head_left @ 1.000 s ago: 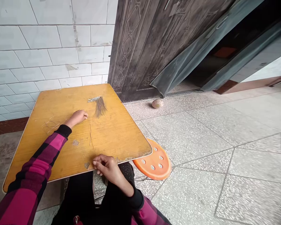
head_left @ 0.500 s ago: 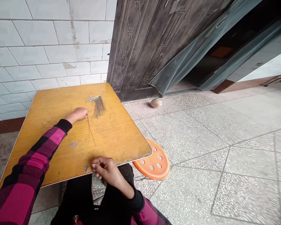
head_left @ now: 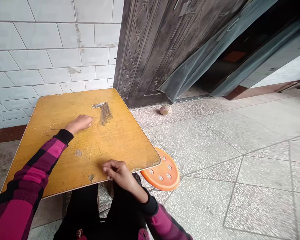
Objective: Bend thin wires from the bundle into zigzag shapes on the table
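My left hand (head_left: 80, 123) is closed in a pinch over the yellow table (head_left: 125, 143). From its fingertips thin brownish strands (head_left: 97, 141) trail toward me across the tabletop. Just right of that hand lies a bundle of fine dark strands (head_left: 106, 115), its pale ends pointing left. My right hand (head_left: 118, 174) is at the table's near edge with thumb and fingers pressed together. Whatever it may hold is too small to make out. A few loose strands (head_left: 49, 129) lie left of my left hand.
An orange round stool (head_left: 162, 173) with holes is partly under the table's right corner. Farther off, a ball (head_left: 165, 110) rests on the floor by a dark carved door (head_left: 150, 50). White wall tiles (head_left: 52, 60) stand behind the table.
My right hand has moved slightly right and up from the table's near edge. My left hand has shifted a little left. The trailing strands now spread apart more.
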Demonstrator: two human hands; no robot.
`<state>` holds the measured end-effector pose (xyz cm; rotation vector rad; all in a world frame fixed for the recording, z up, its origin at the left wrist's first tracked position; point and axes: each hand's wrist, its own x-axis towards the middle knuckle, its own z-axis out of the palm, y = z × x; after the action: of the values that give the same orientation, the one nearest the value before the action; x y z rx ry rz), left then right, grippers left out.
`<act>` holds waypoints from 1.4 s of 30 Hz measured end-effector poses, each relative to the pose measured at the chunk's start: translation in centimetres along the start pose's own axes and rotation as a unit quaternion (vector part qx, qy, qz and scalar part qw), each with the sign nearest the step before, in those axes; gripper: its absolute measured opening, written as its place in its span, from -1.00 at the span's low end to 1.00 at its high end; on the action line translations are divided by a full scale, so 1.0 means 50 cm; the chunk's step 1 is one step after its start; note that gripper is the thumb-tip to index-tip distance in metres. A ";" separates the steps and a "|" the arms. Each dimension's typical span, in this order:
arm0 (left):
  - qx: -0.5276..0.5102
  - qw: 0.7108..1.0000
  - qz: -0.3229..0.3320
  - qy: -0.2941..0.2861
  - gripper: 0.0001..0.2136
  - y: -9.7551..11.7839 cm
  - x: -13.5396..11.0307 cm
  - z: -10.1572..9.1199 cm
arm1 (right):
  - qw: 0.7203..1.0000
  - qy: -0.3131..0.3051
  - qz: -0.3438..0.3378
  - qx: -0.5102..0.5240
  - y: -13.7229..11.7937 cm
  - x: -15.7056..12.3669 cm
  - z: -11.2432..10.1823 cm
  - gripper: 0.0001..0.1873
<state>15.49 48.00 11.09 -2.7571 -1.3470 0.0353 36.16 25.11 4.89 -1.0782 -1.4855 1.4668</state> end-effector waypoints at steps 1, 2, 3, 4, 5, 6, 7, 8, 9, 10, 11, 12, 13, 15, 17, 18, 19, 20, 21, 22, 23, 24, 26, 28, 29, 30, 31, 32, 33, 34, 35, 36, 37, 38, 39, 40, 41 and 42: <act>-0.003 1.000 -0.003 0.006 -0.83 -0.001 -0.008 -0.006 | 0.999 0.021 -0.021 -0.024 -0.013 0.010 -0.017 -0.65; -0.011 1.000 -0.003 0.016 -0.83 -0.001 -0.018 -0.013 | 0.997 0.040 -0.041 -0.047 -0.028 0.023 -0.035 -0.66; -0.023 0.999 -0.002 0.030 -0.84 -0.001 -0.028 -0.021 | 0.994 0.067 -0.060 -0.061 -0.044 0.041 -0.052 -0.65; -0.040 0.998 0.002 0.049 -0.85 0.000 -0.040 -0.029 | 0.990 0.091 -0.079 -0.068 -0.059 0.063 -0.067 -0.65; -0.060 0.996 0.008 0.070 -0.86 0.003 -0.052 -0.038 | 0.988 0.105 -0.089 -0.073 -0.073 0.088 -0.080 -0.65; -0.077 0.993 0.016 0.091 -0.87 0.007 -0.064 -0.047 | 0.986 0.115 -0.098 -0.075 -0.084 0.117 -0.090 -0.66; -0.090 0.990 0.023 0.110 -0.87 0.012 -0.076 -0.056 | 0.986 0.108 -0.097 -0.077 -0.092 0.146 -0.095 -0.67; -0.101 0.987 0.030 0.125 -0.87 0.018 -0.087 -0.064 | 0.990 0.094 -0.090 -0.064 -0.096 0.176 -0.097 -0.67; -0.110 0.984 0.037 0.138 -0.87 0.024 -0.098 -0.072 | 0.995 0.061 -0.071 -0.036 -0.097 0.204 -0.095 -0.67; -0.119 0.981 0.044 0.148 -0.86 0.031 -0.107 -0.078 | 0.999 0.022 -0.043 0.009 -0.096 0.229 -0.091 -0.66; -0.129 0.978 0.050 0.155 -0.85 0.037 -0.115 -0.084 | 0.998 -0.016 -0.011 0.060 -0.092 0.249 -0.085 -0.66; -0.140 0.976 0.055 0.159 -0.84 0.043 -0.122 -0.088 | 0.992 -0.060 0.023 0.109 -0.088 0.265 -0.077 -0.66; -0.150 0.974 0.056 0.161 -0.83 0.047 -0.128 -0.092 | 0.981 -0.102 0.056 0.152 -0.082 0.275 -0.069 -0.67; -0.167 0.971 0.053 0.161 -0.83 0.053 -0.138 -0.095 | 0.957 -0.162 0.106 0.218 -0.071 0.283 -0.056 -0.70; -0.182 0.969 0.049 0.161 -0.83 0.053 -0.145 -0.093 | 0.939 -0.189 0.136 0.253 -0.064 0.279 -0.046 -0.75; -0.190 0.967 0.048 0.161 -0.83 0.051 -0.148 -0.090 | 0.935 -0.193 0.144 0.262 -0.061 0.276 -0.043 -0.77; -0.197 0.966 0.050 0.161 -0.83 0.050 -0.149 -0.086 | 0.933 -0.194 0.148 0.265 -0.060 0.272 -0.040 -0.78; -0.203 0.965 0.053 0.160 -0.82 0.048 -0.150 -0.081 | 0.934 -0.192 0.147 0.263 -0.059 0.269 -0.039 -0.78; -0.206 0.964 0.058 0.160 -0.81 0.046 -0.151 -0.076 | 0.938 -0.188 0.141 0.255 -0.059 0.266 -0.038 -0.77; -0.207 0.964 0.062 0.157 -0.79 0.045 -0.151 -0.071 | 0.945 -0.179 0.128 0.240 -0.059 0.264 -0.037 -0.75; -0.203 0.965 0.066 0.154 -0.78 0.044 -0.150 -0.066 | 0.955 -0.167 0.111 0.220 -0.059 0.263 -0.037 -0.73; -0.195 0.967 0.068 0.150 -0.76 0.043 -0.150 -0.062 | 0.964 -0.153 0.093 0.197 -0.059 0.262 -0.037 -0.71; -0.173 0.971 0.070 0.147 -0.74 0.042 -0.150 -0.055 | 0.979 -0.127 0.061 0.150 -0.059 0.261 -0.038 -0.70; -0.153 0.974 0.077 0.147 -0.73 0.040 -0.152 -0.051 | 0.986 -0.118 0.037 0.114 -0.059 0.260 -0.041 -0.70; -0.144 0.975 0.081 0.148 -0.73 0.039 -0.153 -0.049 | 0.988 -0.119 0.031 0.098 -0.059 0.260 -0.043 -0.70; -0.138 0.976 0.085 0.148 -0.73 0.038 -0.154 -0.047 | 0.989 -0.122 0.026 0.082 -0.059 0.260 -0.046 -0.71; -0.132 0.976 0.088 0.150 -0.74 0.036 -0.156 -0.046 | 0.990 -0.124 0.021 0.068 -0.060 0.260 -0.049 -0.71; -0.127 0.976 0.090 0.152 -0.74 0.035 -0.157 -0.045 | 0.990 -0.126 0.017 0.055 -0.061 0.259 -0.053 -0.72; -0.123 0.976 0.090 0.155 -0.74 0.035 -0.158 -0.044 | 0.991 -0.127 0.015 0.044 -0.062 0.258 -0.056 -0.73; -0.118 0.976 0.091 0.157 -0.75 0.035 -0.159 -0.044 | 0.991 -0.128 0.013 0.037 -0.064 0.257 -0.060 -0.73; -0.111 0.977 0.092 0.160 -0.75 0.035 -0.160 -0.044 | 0.991 -0.129 0.013 0.032 -0.067 0.255 -0.064 -0.73; -0.103 0.977 0.092 0.162 -0.75 0.037 -0.160 -0.045 | 0.991 -0.128 0.014 0.029 -0.069 0.254 -0.067 -0.73; -0.094 0.978 0.092 0.164 -0.75 0.038 -0.161 -0.046 | 0.992 -0.126 0.017 0.028 -0.072 0.252 -0.069 -0.73; -0.084 0.978 0.089 0.166 -0.75 0.039 -0.161 -0.047 | 0.992 -0.124 0.020 0.029 -0.074 0.250 -0.071 -0.73; -0.074 0.979 0.084 0.170 -0.76 0.040 -0.161 -0.048 | 0.992 -0.122 0.023 0.030 -0.075 0.247 -0.073 -0.73; -0.067 0.979 0.077 0.174 -0.76 0.039 -0.161 -0.049 | 0.992 -0.121 0.026 0.033 -0.077 0.245 -0.074 -0.73; -0.062 0.980 0.069 0.179 -0.77 0.038 -0.162 -0.050 | 0.992 -0.120 0.030 0.035 -0.077 0.242 -0.076 -0.73; -0.060 0.979 0.061 0.184 -0.77 0.036 -0.162 -0.050 | 0.992 -0.119 0.034 0.038 -0.077 0.239 -0.077 -0.73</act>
<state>12.04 40.35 13.37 -2.7517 -1.1151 -0.5377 35.48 37.75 8.45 -0.9407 -1.5544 1.7349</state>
